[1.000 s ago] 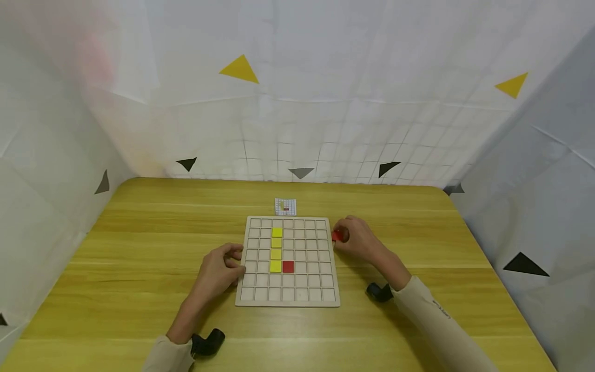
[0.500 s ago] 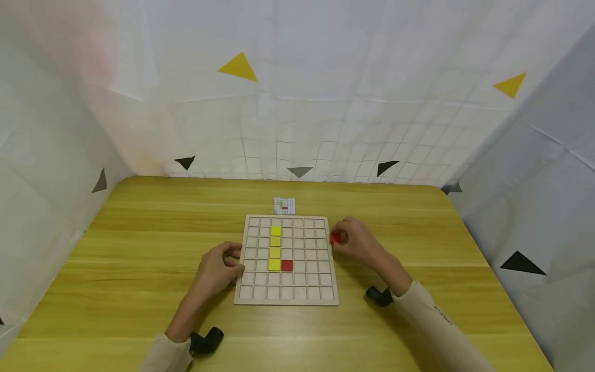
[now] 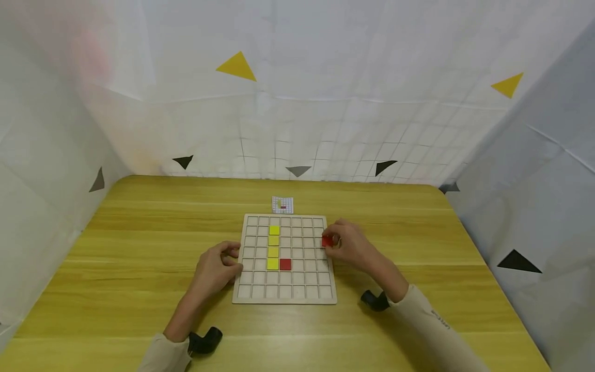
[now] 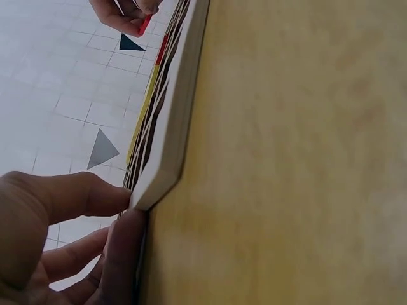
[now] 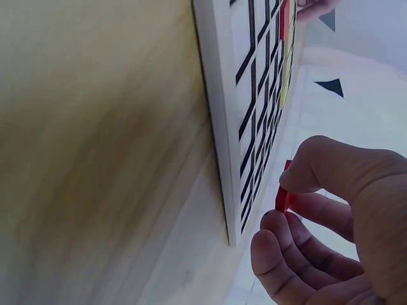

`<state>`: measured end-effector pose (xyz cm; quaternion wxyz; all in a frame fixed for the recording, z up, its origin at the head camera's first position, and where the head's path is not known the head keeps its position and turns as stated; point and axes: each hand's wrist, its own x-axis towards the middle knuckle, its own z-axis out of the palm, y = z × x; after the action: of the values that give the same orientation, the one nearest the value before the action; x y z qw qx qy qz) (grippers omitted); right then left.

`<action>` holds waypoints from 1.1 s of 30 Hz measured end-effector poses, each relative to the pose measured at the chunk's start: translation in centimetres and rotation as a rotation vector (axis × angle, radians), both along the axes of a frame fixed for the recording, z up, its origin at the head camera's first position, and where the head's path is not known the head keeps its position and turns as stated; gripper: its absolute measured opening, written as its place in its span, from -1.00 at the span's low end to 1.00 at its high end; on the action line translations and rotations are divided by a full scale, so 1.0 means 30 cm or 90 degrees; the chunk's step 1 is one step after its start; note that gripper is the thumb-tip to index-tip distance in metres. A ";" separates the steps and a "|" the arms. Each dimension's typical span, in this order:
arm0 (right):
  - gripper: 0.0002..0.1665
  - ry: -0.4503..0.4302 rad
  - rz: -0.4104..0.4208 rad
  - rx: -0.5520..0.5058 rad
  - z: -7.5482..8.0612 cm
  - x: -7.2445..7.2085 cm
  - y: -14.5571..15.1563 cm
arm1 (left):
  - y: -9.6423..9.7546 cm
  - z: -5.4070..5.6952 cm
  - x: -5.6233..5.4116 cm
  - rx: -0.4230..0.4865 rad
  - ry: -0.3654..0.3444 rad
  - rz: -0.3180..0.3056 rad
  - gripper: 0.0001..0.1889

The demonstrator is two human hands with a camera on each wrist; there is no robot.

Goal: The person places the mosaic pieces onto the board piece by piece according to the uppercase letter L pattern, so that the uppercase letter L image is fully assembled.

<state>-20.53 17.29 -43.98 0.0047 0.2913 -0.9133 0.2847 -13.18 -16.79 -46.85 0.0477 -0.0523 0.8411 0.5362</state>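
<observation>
A pale wooden grid board (image 3: 301,292) lies on the table. Four-sided yellow tiles form a column in it, the lowest yellow tile (image 3: 272,264) beside a flat red tile (image 3: 285,264). At the board's left edge my left hand (image 3: 211,268) holds the rim; in the left wrist view, thumb and finger meet at the board's edge (image 4: 166,152). My right hand (image 3: 350,245) pinches another red tile (image 3: 327,242) between thumb and finger, over the board's right edge. The right wrist view shows this tile (image 5: 283,190) on edge, apart from the board.
A small printed card (image 3: 282,205) with a grid and coloured squares lies just behind the board. White sheets (image 3: 297,124) with triangles surround the wooden table (image 3: 139,222). Black wrist devices (image 3: 206,341) sit below both wrists.
My right hand has moved left with the red tile, from beside the board to over its right edge. The left hand stays at the left rim, and the view shifts slightly.
</observation>
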 end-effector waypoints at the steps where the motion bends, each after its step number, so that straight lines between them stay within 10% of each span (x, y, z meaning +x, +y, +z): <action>1: -0.73 -0.003 0.006 -0.003 0.001 0.005 -0.005 | -0.001 -0.001 0.000 -0.001 0.001 0.000 -0.48; 33: -0.70 -0.015 0.102 -0.010 -0.020 0.098 -0.149 | -0.002 -0.010 0.000 -0.009 0.002 0.003 -0.49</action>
<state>-17.60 12.83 -44.57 -0.0268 0.3598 -0.8849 0.2946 -13.17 -16.84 -47.14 0.0444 -0.0539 0.8449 0.5303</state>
